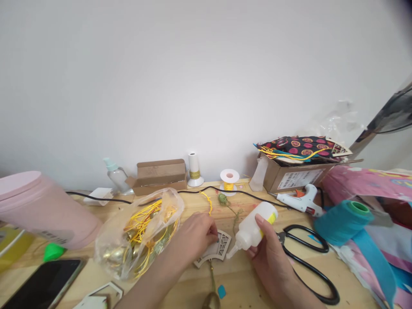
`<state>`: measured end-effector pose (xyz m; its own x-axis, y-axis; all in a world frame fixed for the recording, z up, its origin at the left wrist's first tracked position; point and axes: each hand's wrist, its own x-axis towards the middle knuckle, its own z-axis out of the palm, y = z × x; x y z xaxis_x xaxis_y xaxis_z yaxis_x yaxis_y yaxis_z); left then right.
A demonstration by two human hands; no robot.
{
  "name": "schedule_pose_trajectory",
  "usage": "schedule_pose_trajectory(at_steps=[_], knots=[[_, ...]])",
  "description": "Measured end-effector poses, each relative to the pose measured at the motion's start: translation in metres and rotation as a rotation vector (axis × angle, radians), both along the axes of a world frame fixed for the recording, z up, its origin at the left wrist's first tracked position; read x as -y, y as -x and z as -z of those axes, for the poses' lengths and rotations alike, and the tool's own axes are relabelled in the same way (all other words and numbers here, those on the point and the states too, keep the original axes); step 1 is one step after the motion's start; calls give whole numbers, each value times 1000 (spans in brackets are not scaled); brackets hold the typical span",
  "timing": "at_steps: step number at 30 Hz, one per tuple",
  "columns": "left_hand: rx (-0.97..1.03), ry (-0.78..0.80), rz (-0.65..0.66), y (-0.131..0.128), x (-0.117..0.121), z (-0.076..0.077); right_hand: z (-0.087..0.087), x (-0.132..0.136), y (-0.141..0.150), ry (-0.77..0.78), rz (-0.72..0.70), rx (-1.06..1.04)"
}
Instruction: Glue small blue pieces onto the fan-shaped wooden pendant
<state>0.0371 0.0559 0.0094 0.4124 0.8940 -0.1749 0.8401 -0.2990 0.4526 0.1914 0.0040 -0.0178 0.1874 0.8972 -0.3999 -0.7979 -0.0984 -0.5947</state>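
Note:
My right hand [272,257] is wrapped round a white squeeze bottle of glue [254,229] with a yellow label, tilted so its nozzle points down and left at a small fan-shaped wooden cutout [216,251] on the wooden table [244,283]. My left hand [193,238] rests on that cutout with its fingers curled, pinching its upper edge. A thin cord [212,279] hangs from the cutout toward me. A clear plastic bag of yellow cords and gold charms [141,234] lies just left of my left hand.
Black scissors [305,257] and a teal thread spool [343,221] lie to the right, a white glue gun [301,201] behind them. A cardboard box with patterned fabric [296,169] stands at the back right. At the left are a pink container [41,210] and a phone [45,285]. A black cable [199,191] crosses the table.

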Motion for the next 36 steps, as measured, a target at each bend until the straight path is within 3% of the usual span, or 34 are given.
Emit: schedule_pose_trajectory(at_steps=[20,27,36], knots=[[11,-13,-111,0,5,0,-1,-1,1,32,14,-7],[48,-115,-51,-6,11,-1,3,-1,0,22,17,-22],[71,-202,0,-6,23,8,5,-1,0,29,24,-13]])
